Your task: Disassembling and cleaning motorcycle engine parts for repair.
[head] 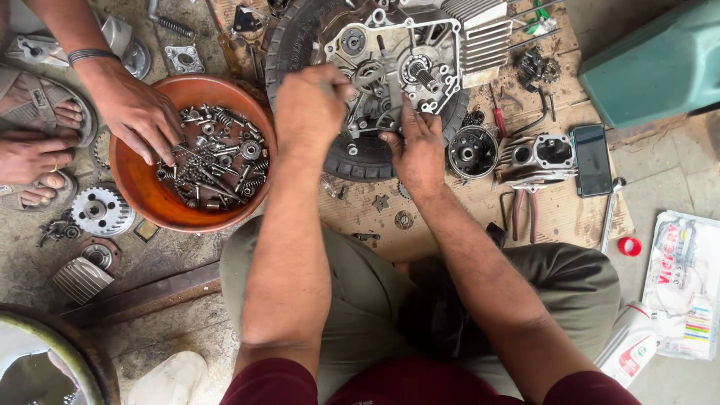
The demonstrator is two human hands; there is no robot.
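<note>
I am resting my left hand (309, 105) and right hand (415, 146) on the engine crankcase (390, 67), which is lying on a tyre (289, 45). Another person's hand (139, 112) is reaching into the orange bowl (139, 191) of bolts and springs (217, 157).

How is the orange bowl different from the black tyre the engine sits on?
The orange bowl is smooth and holds loose bolts, springs and washers; the black tyre has a knobbly tread and carries an engine case. Another person's hand reaches into the bowl, while the wearer's left hand and right hand work on the case over the tyre. Both are round and lie flat on the ground.
</note>
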